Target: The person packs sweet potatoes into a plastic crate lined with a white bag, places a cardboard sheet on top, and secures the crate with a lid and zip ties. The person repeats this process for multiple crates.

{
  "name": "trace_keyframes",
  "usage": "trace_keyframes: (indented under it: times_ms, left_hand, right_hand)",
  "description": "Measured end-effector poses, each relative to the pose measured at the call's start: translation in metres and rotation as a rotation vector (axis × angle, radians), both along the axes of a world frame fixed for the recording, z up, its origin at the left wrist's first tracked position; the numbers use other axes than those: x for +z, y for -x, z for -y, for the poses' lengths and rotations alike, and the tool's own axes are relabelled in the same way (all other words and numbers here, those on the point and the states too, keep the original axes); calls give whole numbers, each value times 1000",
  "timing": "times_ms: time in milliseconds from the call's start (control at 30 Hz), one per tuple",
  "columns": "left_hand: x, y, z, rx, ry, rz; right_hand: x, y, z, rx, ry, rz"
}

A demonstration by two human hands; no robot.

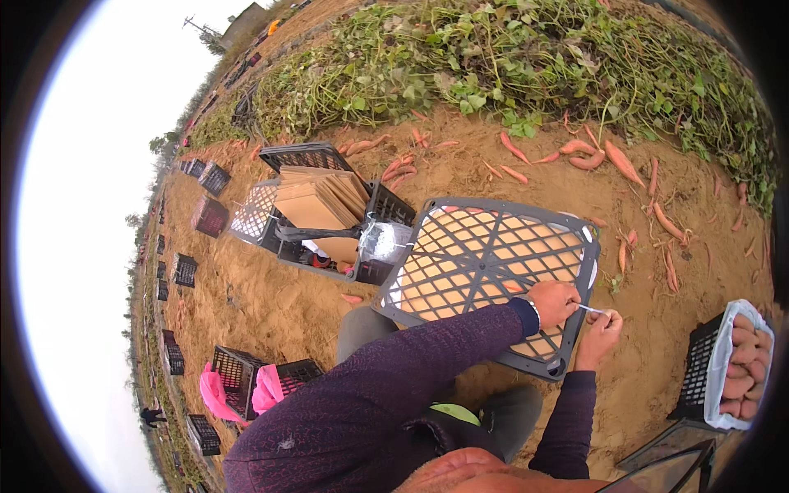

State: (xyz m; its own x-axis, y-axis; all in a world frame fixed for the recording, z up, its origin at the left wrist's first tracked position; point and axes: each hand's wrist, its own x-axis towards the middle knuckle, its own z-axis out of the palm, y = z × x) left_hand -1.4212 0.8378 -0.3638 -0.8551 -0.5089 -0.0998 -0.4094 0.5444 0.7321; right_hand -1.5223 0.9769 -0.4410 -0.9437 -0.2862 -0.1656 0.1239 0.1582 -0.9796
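A closed black plastic crate with a lattice lid stands on the soil before me, level with my knees. Through the lattice show a brown cardboard sheet and the edges of a white liner. My left hand reaches across the lid to its near right edge and pinches one end of a thin white tie. Just outside that edge, my right hand pinches the other end, so the tie spans the short gap between them. Whether the tie passes through the crate is hidden by my fingers.
Beyond my left knee an open black crate holds cardboard sheets and a clear plastic bundle. A lined crate of sweet potatoes stands at right. Loose sweet potatoes lie before green vines. Pink cloth drapes crates at left.
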Motion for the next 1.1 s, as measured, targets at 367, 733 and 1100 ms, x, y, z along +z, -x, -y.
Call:
trace_keyframes:
  times_ms: [367,733,1100]
  left_hand:
    - [-11,7,0,-14,40,12]
    - [-10,8,2,-60,24,159]
    - [67,-125,34,11,39,-400]
  right_hand:
    - [7,1,-2,28,9,43]
    - [-23,-9,-2,-65,-41,315]
    - [-76,24,-37,96,-221,299]
